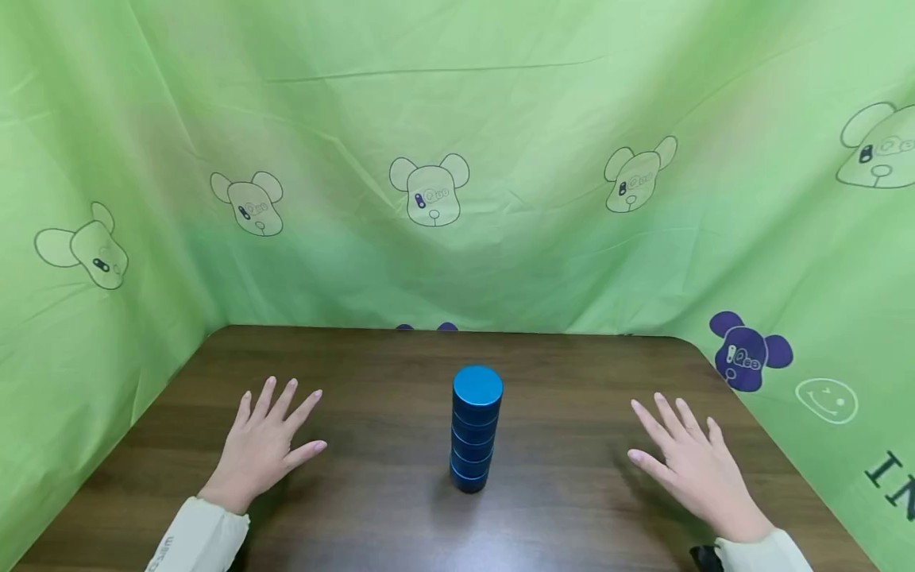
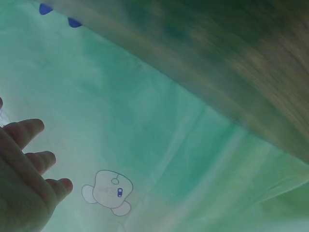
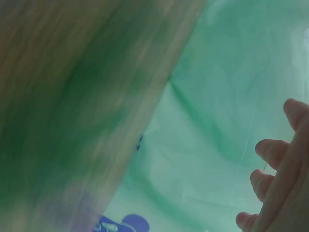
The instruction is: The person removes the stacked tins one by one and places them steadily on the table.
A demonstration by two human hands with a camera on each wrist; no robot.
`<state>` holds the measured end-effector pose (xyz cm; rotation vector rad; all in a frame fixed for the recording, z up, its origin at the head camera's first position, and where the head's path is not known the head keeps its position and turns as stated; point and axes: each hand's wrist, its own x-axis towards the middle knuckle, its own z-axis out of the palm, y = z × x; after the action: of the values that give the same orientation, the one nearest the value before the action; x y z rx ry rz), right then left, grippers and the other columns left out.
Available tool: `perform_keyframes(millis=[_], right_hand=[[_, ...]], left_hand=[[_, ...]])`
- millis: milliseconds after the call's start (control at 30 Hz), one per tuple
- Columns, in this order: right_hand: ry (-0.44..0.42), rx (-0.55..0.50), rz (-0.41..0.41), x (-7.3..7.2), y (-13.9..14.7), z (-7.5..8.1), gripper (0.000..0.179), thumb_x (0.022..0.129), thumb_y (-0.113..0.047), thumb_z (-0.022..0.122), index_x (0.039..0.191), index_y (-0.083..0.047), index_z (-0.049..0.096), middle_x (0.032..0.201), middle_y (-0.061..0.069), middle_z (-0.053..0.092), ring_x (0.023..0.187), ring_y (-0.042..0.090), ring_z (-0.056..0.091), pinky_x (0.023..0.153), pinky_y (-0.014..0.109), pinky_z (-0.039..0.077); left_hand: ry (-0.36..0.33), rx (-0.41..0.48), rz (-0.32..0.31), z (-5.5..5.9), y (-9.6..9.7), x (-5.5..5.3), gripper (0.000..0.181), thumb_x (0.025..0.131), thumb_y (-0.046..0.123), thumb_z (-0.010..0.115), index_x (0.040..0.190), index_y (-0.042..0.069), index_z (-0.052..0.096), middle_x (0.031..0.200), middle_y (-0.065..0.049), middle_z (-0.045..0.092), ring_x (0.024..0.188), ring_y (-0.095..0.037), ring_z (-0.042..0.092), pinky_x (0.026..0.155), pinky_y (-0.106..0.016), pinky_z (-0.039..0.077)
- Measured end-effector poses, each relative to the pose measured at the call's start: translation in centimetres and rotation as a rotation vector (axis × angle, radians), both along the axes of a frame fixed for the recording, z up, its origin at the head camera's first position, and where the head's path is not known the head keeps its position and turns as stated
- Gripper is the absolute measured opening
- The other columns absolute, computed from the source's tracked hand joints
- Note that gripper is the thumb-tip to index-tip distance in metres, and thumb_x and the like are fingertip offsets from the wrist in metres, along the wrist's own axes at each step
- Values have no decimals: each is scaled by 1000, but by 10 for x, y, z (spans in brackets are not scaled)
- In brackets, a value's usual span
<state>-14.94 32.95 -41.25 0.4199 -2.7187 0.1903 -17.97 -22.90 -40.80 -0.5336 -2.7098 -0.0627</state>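
Left hand [image 1: 264, 449] is showing over the left part of the tabletop [image 1: 357, 520], palm down, its fingers [image 1: 303, 411] spreading wide and holding nothing. Right hand [image 1: 693, 469] is matching it on the other side, fingers also straight and wide, nothing in them. Can't tell if either palm is touching the wood. Blue cylinder [image 1: 475, 429] is standing upright on the tabletop about midway between the hands, well apart from both; its side is showing light rings, its flat top a brighter blue. Pale sleeves [image 1: 203, 536] are covering both forearms; a black item [image 1: 706, 558] is showing at the right cuff.

Green cloth [image 1: 500, 103] is hanging behind and along both sides, carrying outlined animal heads [image 1: 433, 195], a purple head [image 1: 743, 357] and a smiley [image 1: 827, 400] at right. Wrist views are catching only fingers, cloth and blurred tabletop edge.
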Motion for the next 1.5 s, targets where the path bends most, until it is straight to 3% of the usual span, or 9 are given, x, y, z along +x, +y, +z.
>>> perform_keyframes(millis=[300, 433, 533, 667, 800, 867, 967, 1100, 1500], right_hand=[[-57, -355, 110, -5, -16, 7, 68, 94, -23, 60, 146, 6, 28, 141, 36, 35, 125, 57, 32, 106, 63, 16], [-56, -419, 137, -5, -19, 8, 66, 94, -18, 60, 147, 4, 28, 141, 36, 35, 123, 57, 35, 114, 32, 12], [-61, -443, 136, -5, -23, 9, 65, 94, -17, 60, 148, 3, 29, 140, 36, 37, 122, 57, 36, 106, 11, 7], [-71, -468, 125, -5, -27, 11, 62, 94, -17, 59, 146, 3, 31, 139, 36, 38, 122, 57, 36, 112, 42, 19], [-72, -480, 118, -4, -31, 12, 61, 94, -17, 60, 145, 3, 34, 138, 35, 40, 122, 56, 36, 94, 67, 27], [-70, -478, 116, -4, -33, 12, 60, 94, -17, 60, 145, 3, 35, 138, 34, 41, 122, 55, 37, 97, 64, 27], [-74, -480, 116, -4, -37, 11, 59, 94, -17, 60, 145, 2, 36, 139, 32, 42, 124, 52, 38, 111, 38, 23], [-82, -494, 131, -6, -43, 12, 57, 94, -17, 60, 144, 1, 37, 139, 30, 43, 124, 50, 39, 98, 6, 11], [-76, -489, 207, -16, -68, 17, 55, 93, -14, 61, 141, 3, 40, 137, 25, 48, 122, 44, 43, 96, 4, 15]], left_hand=[[-22, 9, 20, 4, 7, 1, 72, 86, 58, 56, 142, 15, 46, 141, -23, 44, 134, -48, 29, 103, -64, 22], [-27, 23, 17, 6, 10, 1, 71, 86, 57, 56, 142, 15, 46, 141, -22, 45, 133, -48, 30, 103, -64, 24], [-46, 49, 17, 7, 12, 1, 71, 86, 55, 58, 142, 14, 45, 141, -22, 46, 133, -48, 30, 102, -64, 26], [-57, 122, 8, 8, 15, 1, 71, 86, 48, 63, 143, 11, 43, 139, -20, 48, 129, -46, 37, 96, -62, 34], [-63, 228, -19, 10, 17, 1, 71, 85, 42, 66, 143, 9, 43, 138, -16, 51, 125, -45, 44, 91, -62, 38], [-71, 272, -33, 10, 18, 1, 71, 85, 40, 67, 144, 8, 42, 138, -14, 51, 124, -45, 45, 90, -63, 38], [-79, 319, -47, 8, 20, 0, 70, 85, 37, 67, 143, 7, 42, 137, -14, 52, 123, -45, 46, 90, -63, 38], [-80, 378, -73, 7, 25, -2, 70, 84, 33, 69, 142, 5, 43, 135, -16, 54, 122, -45, 47, 91, -62, 39], [-190, 605, -195, 9, 57, -15, 65, 89, 23, 64, 145, 4, 39, 138, -17, 51, 124, -39, 47, 96, -57, 38]])
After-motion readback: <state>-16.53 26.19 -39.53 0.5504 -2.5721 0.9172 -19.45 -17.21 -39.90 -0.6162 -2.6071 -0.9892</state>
